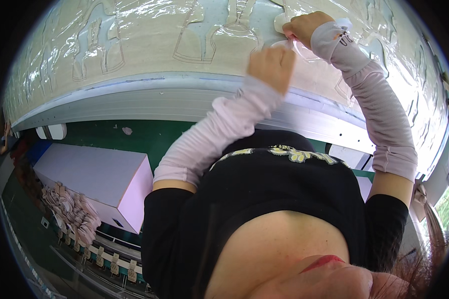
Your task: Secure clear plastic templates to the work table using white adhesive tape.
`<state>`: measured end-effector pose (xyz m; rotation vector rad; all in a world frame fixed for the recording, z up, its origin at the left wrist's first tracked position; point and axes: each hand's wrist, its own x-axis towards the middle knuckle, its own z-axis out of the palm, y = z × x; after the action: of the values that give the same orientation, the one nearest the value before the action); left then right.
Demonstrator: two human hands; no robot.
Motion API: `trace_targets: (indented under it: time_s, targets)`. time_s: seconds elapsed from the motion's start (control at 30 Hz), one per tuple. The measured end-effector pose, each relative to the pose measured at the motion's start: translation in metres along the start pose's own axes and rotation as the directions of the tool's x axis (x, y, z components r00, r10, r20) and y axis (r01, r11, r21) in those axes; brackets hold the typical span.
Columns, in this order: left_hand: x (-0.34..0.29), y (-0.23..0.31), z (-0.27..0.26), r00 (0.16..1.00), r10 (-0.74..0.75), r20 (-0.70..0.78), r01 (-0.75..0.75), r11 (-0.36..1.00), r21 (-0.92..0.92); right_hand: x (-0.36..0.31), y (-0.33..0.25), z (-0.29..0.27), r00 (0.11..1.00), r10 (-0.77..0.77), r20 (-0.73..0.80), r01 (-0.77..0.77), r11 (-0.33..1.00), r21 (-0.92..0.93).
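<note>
- Head view: left hand (271,70), blurred, curls over the near side of the pale table (144,62); whether it grips anything, I cannot tell.
- Right hand (307,27), just beyond, bends its fingers downward; its grip is unclear too.
- Pale piece (304,50) lies on the table, just below the right hand.

Bright, glare on plastic sheet (149,37), fisheye-curved edges
</note>
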<state>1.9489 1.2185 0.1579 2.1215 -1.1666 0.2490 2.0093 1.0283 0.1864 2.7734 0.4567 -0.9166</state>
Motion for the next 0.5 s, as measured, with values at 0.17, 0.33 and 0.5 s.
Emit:
trace_targets:
  time_s: [0.17, 0.33, 0.5]
  targets:
    - [-0.003, -0.036, 0.049, 0.997, -0.063, -0.045, 0.069, 0.988, 0.136, -0.001, 0.002, 0.002, 0.999, -0.019, -0.028, 0.018, 0.999, -0.042]
    - [-0.009, -0.046, 0.062, 0.989, -0.147, -0.016, 0.148, 0.982, 0.119, -0.005, -0.001, -0.001, 0.999, 0.010, -0.041, -0.011, 0.999, -0.037]
    - [-0.006, -0.050, 0.057, 0.992, -0.110, -0.061, 0.112, 0.993, 0.031, -0.006, 0.000, -0.002, 0.997, 0.032, -0.066, -0.035, 0.999, -0.042]
